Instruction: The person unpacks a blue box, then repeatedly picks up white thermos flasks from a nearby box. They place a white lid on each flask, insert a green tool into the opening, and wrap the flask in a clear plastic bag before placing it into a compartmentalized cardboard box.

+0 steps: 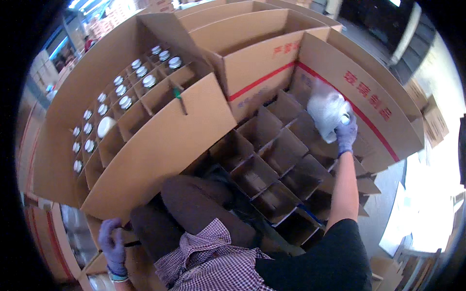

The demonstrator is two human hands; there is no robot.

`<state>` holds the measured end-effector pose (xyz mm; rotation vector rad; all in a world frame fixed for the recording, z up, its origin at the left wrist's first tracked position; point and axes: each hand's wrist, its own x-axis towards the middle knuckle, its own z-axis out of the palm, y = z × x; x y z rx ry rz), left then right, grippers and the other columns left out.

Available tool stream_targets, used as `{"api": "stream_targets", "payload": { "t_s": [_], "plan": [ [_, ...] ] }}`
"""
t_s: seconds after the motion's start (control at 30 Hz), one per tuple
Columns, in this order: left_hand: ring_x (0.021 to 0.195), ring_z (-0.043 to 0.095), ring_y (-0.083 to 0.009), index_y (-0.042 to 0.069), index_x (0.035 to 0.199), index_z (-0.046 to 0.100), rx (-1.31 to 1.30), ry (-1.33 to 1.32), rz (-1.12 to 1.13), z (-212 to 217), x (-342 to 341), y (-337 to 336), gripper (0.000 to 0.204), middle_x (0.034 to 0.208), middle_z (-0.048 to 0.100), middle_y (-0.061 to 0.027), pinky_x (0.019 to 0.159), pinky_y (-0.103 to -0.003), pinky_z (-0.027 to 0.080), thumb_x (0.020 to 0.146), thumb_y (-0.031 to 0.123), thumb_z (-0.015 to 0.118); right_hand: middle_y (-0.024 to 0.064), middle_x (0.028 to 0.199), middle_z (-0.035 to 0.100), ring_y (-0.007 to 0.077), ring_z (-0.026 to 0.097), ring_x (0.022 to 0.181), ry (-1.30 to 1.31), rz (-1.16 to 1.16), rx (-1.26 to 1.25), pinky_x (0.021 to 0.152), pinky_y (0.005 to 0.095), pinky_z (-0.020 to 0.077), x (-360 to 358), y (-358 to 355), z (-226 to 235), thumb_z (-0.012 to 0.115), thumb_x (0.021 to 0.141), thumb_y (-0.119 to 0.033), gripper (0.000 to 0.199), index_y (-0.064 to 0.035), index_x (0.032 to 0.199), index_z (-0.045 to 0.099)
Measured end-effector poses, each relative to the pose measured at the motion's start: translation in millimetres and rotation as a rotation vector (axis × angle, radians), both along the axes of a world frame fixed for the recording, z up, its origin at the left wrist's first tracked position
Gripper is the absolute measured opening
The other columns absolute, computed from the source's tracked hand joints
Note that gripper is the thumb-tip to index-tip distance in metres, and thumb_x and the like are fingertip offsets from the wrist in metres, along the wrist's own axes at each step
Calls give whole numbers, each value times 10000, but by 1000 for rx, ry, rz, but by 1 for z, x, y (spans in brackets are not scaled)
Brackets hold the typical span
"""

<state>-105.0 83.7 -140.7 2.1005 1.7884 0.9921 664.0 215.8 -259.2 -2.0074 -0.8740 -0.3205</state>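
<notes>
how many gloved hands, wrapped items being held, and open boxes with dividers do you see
gloved hands: 2, left hand and right hand
white wrapped item held in right hand: 1
divided cardboard boxes: 2, jar-filled box and empty-celled box
total: 5

left carton (145,160): lidded jars (125,102) | stacked boxes (434,121): far right
</notes>
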Motion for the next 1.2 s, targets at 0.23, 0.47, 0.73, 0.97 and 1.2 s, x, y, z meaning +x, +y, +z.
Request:
{"api": "stream_targets", "payload": {
  "t_s": [0.23,0.47,0.73,0.97,1.2],
  "plan": [
    [990,644,-225,-22,1064,667,-68,2,353,1,-78,-60,187,1030,678,-123,889,-341,506,905,66,624,258,1140,680,326,670,1001,313,154,-408,852,446,508,121,69,-77,689,816,-382,611,52,1239,612],
    [944,659,-197,-5,1067,664,-67,-69,665,-27,-144,-153,168,1002,668,-101,859,-320,532,925,81,640,247,1334,554,355,519,1237,-253,184,466,1051,444,449,-132,160,52,654,912,-149,481,34,1345,547],
    [1159,631,-355,17,1256,661,-841,123,856,-110,-235,-258,661,1288,652,-213,1007,-440,484,830,522,685,137,1137,658,273,650,1024,-281,1554,288,916,348,520,-541,175,189,713,846,-90,378,-52,1216,647],
    [1215,582,-383,22,1340,538,-1080,517,715,-316,-154,-367,672,1403,528,-283,987,-502,466,868,492,626,223,1190,654,407,607,1153,-708,1477,-355,1002,478,478,-704,297,131,765,763,-419,640,-65,1270,602],
    [1079,643,-366,42,1186,661,-1086,-103,955,-199,-198,-261,561,1215,666,-203,932,-435,502,895,519,623,256,1152,658,442,605,1127,-655,1393,-349,967,505,483,-701,305,129,789,708,-473,714,-9,1197,554]
  ]
}}
